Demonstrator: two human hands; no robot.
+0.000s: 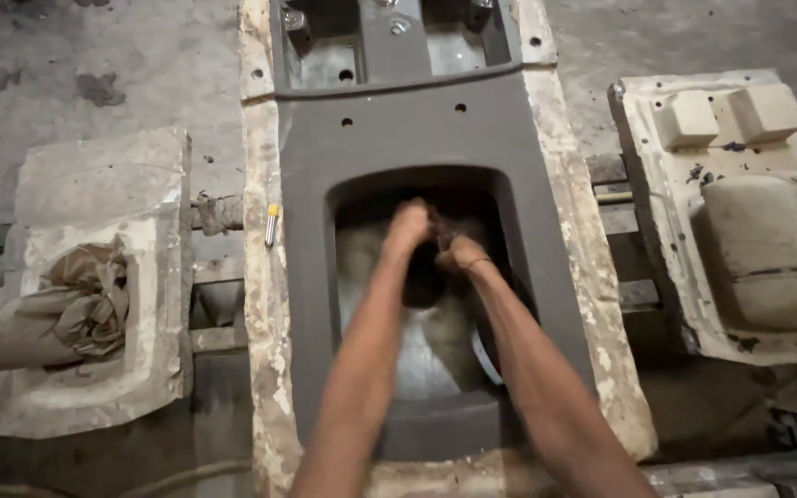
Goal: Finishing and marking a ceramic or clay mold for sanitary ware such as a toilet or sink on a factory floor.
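A grey clay casting (398, 129) shaped like a toilet bowl lies in a long plaster mould (260, 304) in front of me. Both my arms reach down into its dark bowl opening (362, 198). My left hand (406, 229) and my right hand (459, 252) are close together inside the opening, with a dark, blurred clump (426, 272) between and below them. The fingers look curled, but blur hides whether either hand grips the clump. A thin band sits on my right wrist.
A plaster mould part (154, 175) with crumpled brown paper (85, 304) in it lies at left. Another plaster mould piece (657, 203) with block-shaped bumps lies at right. A small yellow-capped tool (271, 223) rests on the main mould's left rim. The floor around is rough concrete.
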